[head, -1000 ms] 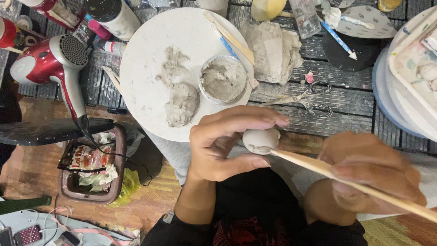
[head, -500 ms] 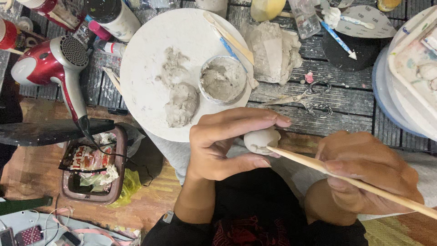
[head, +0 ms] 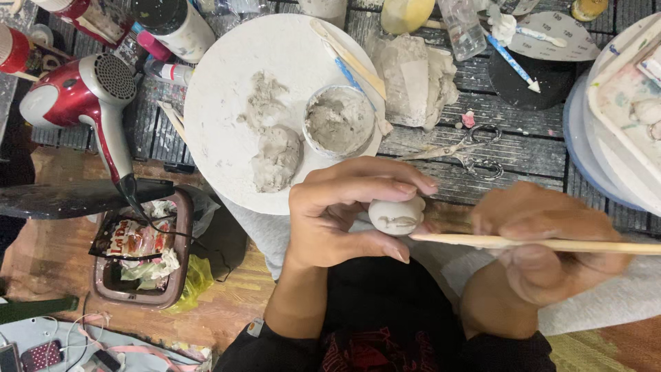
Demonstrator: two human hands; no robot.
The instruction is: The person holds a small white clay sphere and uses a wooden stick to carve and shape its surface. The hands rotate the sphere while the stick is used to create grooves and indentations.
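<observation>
A person seated at a cluttered craft table shapes a small pale clay ball [head: 396, 215], pinched between the thumb and curled fingers of the left hand [head: 344, 210] just below the rim of a round white work board [head: 227, 83], while the right hand [head: 544, 248] closes around a long wooden modelling stick [head: 551, 243] whose tip touches the ball's right side. The ball looks mostly formed and smooth, with a dark grey groove or smear of wet clay across its near face (whether it is a cut line or a filled seam cannot be told), so the surface work appears partly done, with finishing judged to remain. On the board lie a lump of grey clay [head: 275, 155] and a small bowl of grey slip [head: 339, 120], both seemingly available for more material; a wooden tool and a blue-handled one rest across the bowl's rim. A red hair dryer [head: 89, 96] sits well to the left, scissors [head: 458, 148] lie on the slatted tabletop above the ball, and a crumpled clear plastic bag [head: 416, 79] lies beside the board. Compared with the frame a second ago, the stick has flattened from a steep slant to nearly level and its tip has closed in on the ball; the left hand's grip is all but unchanged.
</observation>
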